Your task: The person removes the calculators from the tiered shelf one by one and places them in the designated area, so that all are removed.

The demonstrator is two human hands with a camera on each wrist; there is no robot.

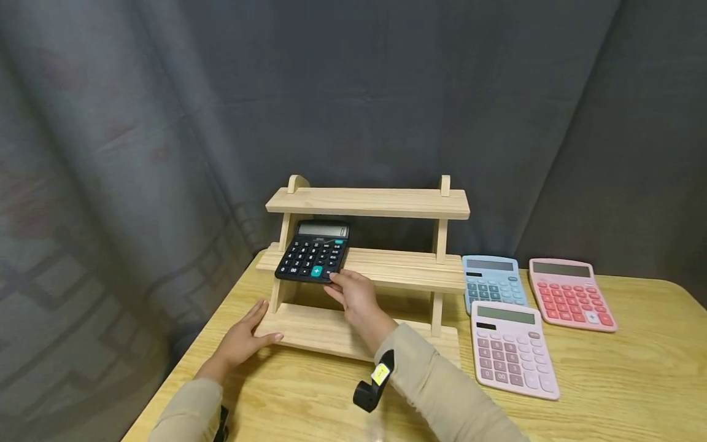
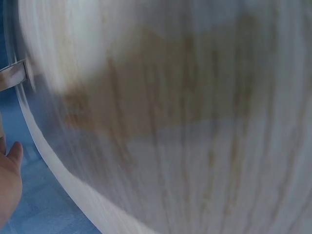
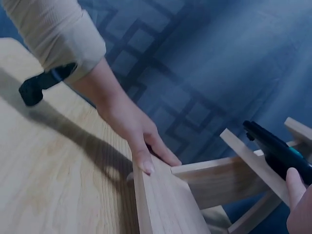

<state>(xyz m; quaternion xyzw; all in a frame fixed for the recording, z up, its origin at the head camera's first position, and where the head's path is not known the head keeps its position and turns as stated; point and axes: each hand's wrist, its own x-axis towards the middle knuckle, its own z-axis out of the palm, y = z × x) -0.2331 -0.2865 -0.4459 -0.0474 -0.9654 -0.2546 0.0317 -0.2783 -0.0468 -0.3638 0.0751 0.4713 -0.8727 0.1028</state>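
A black calculator (image 1: pixel 312 252) leans back over the left end of the middle tier of a wooden three-tier shelf (image 1: pixel 367 202), its screen toward the top tier. My right hand (image 1: pixel 359 301) pinches its lower right corner, thumb on the front face; in the right wrist view the calculator (image 3: pixel 278 151) shows edge-on. My left hand (image 1: pixel 240 337) rests at the left end of the bottom tier, thumb on the front edge and fingers along the side. The right wrist view shows this left hand (image 3: pixel 129 124) against the board too. In the left wrist view, only part of the hand (image 2: pixel 9 180) shows.
Right of the shelf, a blue calculator (image 1: pixel 491 285), a pale pink calculator (image 1: pixel 513 350) and a coral pink calculator (image 1: pixel 571 294) lie on the wooden table (image 1: pixel 641 368). The pale pink one overlaps the blue one in this view. A grey curtain (image 1: pixel 364 92) hangs behind.
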